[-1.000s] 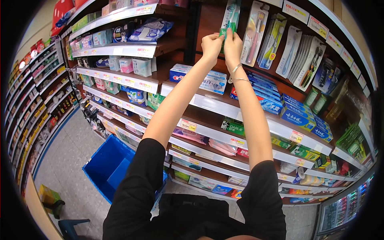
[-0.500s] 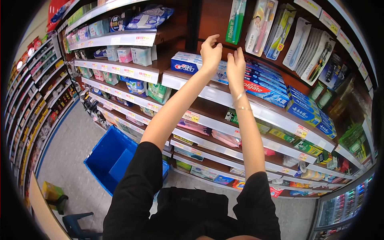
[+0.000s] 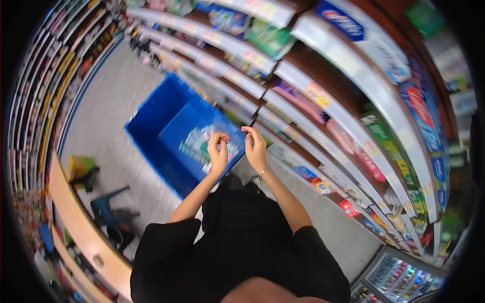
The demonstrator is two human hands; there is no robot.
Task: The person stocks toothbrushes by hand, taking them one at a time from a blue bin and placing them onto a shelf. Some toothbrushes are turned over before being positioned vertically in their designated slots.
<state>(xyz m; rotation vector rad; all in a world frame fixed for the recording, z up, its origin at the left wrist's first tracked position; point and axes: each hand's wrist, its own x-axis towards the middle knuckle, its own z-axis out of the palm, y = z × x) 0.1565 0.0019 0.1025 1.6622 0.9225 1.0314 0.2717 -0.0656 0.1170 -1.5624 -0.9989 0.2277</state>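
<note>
Both hands empty, fingers curled, apart: left hand (image 3: 256,151) by the blue bin's (image 3: 166,146) right rim, right hand (image 3: 218,154) over its near side. Blurred packages (image 3: 194,146) lie inside the bin, just beside the right hand.

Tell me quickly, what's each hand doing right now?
Left hand: open, fingers loosely curled, holding nothing visible.
Right hand: open, fingers loosely curled, holding nothing visible.

Blurred white-and-green packets (image 3: 194,150) are lying loosely bunched inside the open blue crate (image 3: 174,123), toward its four o'clock side.
</note>
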